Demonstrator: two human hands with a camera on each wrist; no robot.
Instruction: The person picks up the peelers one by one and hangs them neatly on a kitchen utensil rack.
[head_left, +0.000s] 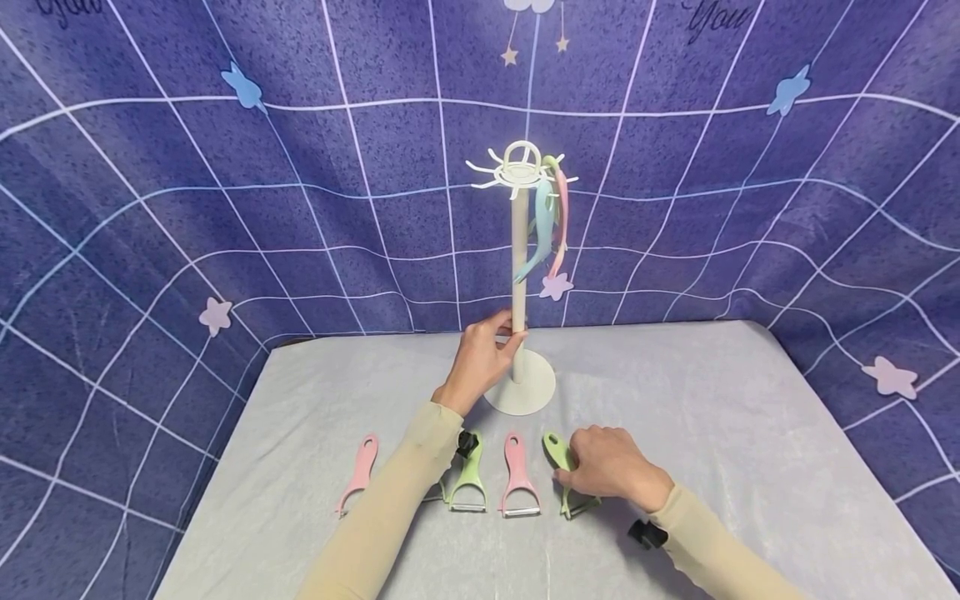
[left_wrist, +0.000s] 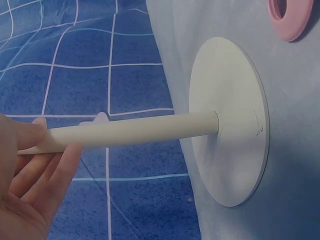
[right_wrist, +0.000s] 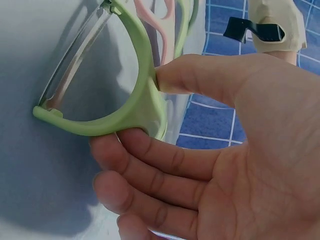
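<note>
My left hand (head_left: 483, 354) holds the pole (left_wrist: 135, 131) of a cream stand low down, fingers and thumb round it. The stand's round base (head_left: 536, 392) rests on the table. On the right side of its hook ring (head_left: 517, 173) hang a blue peeler (head_left: 543, 218), a pink peeler (head_left: 563, 221) and something green, partly hidden behind them. At the right end of the row, my right hand (head_left: 611, 462) pinches a green peeler (right_wrist: 142, 95) between thumb and fingers, near where handle meets head. Its blade (right_wrist: 75, 60) faces away from the palm.
On the table (head_left: 300, 400) lie a left pink peeler (head_left: 363, 465), a green peeler (head_left: 470, 473) and a middle pink peeler (head_left: 516, 465). Part of another peeler shows beside my left sleeve (head_left: 397, 492). A blue gridded cloth (head_left: 375, 217) hangs behind the table and along its sides.
</note>
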